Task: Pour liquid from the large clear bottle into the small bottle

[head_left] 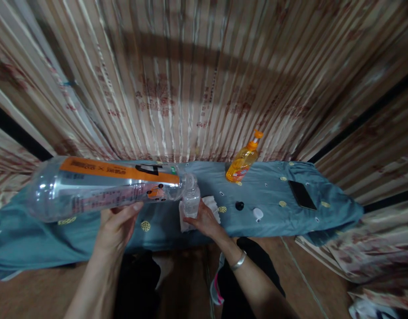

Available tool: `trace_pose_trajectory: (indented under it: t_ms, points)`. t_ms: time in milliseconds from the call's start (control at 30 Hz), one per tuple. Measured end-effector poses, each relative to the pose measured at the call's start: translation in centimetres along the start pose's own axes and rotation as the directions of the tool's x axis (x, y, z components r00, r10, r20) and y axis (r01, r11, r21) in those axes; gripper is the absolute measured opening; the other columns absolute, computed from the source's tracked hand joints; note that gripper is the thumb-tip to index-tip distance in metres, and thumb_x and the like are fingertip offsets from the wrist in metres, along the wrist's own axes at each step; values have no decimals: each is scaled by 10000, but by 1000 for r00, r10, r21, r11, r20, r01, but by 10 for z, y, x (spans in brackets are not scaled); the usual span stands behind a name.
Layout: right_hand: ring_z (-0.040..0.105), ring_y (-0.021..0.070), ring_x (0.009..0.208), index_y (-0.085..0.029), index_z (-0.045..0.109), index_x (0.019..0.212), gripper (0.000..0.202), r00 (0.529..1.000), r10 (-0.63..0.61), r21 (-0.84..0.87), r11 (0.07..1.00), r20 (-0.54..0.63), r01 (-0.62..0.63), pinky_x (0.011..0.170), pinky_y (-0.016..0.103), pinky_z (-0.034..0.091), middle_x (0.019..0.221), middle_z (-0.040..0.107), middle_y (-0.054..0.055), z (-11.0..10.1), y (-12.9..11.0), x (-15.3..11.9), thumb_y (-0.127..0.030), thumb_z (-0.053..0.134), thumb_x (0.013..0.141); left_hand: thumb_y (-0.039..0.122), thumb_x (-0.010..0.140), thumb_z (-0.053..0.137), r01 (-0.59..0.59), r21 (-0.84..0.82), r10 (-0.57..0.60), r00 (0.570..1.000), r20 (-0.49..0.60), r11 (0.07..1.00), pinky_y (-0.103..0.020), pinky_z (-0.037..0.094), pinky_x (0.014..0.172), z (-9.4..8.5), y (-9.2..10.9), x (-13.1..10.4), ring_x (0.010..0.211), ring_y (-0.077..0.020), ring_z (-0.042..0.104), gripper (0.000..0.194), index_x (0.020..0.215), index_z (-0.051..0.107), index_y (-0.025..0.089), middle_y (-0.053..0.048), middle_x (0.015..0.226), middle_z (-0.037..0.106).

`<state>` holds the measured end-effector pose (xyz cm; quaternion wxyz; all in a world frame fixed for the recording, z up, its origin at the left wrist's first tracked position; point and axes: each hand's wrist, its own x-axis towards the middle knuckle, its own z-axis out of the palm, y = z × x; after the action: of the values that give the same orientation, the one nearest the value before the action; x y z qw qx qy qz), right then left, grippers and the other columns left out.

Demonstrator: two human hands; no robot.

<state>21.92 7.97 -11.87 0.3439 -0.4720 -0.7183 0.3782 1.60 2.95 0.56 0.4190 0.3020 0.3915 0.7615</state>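
My left hand (pixel 119 223) is closed around a large clear plastic bottle (pixel 107 186) with an orange and silver label. The bottle is tilted nearly level, its neck pointing right. Its mouth meets or overlaps the top of a small clear bottle (pixel 191 201); whether they touch I cannot tell. My right hand (pixel 205 217) grips this small bottle low down, keeping it upright. Under it lies a pale cloth or tissue (pixel 214 204). Clear liquid appears to be inside the small bottle.
A pump bottle of orange liquid (pixel 242 164) stands at the back. On the blue-green cloth (pixel 277 223) lie a black cap (pixel 239 205), a white cap (pixel 258 213) and a dark phone (pixel 302 195). Patterned curtains (pixel 190 88) hang behind and at both sides.
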Motion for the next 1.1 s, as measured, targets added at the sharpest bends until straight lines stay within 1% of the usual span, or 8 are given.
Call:
trace_pose_trajectory:
  t_ms: [100,167,367,533,767,867,1000,1100]
  points:
    - [581,287,1226,-210,381,1436,864,1000,-10,4,1000,-6,10,1052,445,452,1341,592,114,0,1,0,-216,786,672,131,401,834,3,6,-3,1000,-29,1000,-273,575,735,2,0,0,715,-179,695,618,993,708,252,9,750,750]
    - [591,284,1214,-213,384,1435,856,1000,-9,5,1000,-6,9,1044,443,460,1325,604,108,0,1,0,-227,782,677,131,389,830,7,7,-7,1000,-27,1000,-296,573,757,3,1,1,716,-190,696,617,982,709,248,10,727,746]
    - [586,294,1221,-209,454,1373,775,1000,7,-10,1000,-8,-7,1052,460,454,1329,603,106,1,4,0,-239,781,671,150,416,841,-2,10,2,1000,-8,1000,-330,555,798,1,-1,0,745,-201,696,586,979,705,242,0,784,757]
    - [567,297,1249,-207,470,1363,748,1000,-21,-5,1000,-11,21,1070,466,438,1350,590,109,0,3,-1,-236,773,680,156,461,844,-18,-21,19,998,64,1000,-352,551,808,-1,-3,1,769,-207,694,529,965,701,227,-1,803,752]
    - [585,298,1224,-206,457,1386,779,1000,-18,-14,1000,-11,18,1043,459,458,1329,604,110,0,3,-1,-245,774,675,185,486,834,-35,17,33,994,100,999,-375,558,803,1,-1,0,779,-221,700,424,884,692,228,-8,801,742]
    - [598,294,1203,-199,460,1379,762,1000,-24,-14,1000,-11,23,1033,457,464,1307,618,112,0,6,-1,-265,767,685,199,460,839,-29,31,26,995,93,999,-397,558,803,2,-1,0,773,-240,705,446,880,691,221,-16,785,739]
    - [585,311,1219,-173,476,1351,732,1000,5,-32,999,-22,-6,1043,477,450,1319,608,136,2,10,-2,-286,763,688,195,469,816,-22,47,19,998,67,999,-410,547,839,2,-1,-1,743,-235,697,407,859,700,220,6,673,709]
    - [601,307,1196,-184,482,1342,710,1000,11,-26,1000,-21,-12,1027,479,462,1291,626,123,2,10,-2,-294,752,695,196,462,808,-15,55,12,998,55,998,-428,539,870,2,-1,-1,748,-241,697,403,850,705,225,0,688,716]
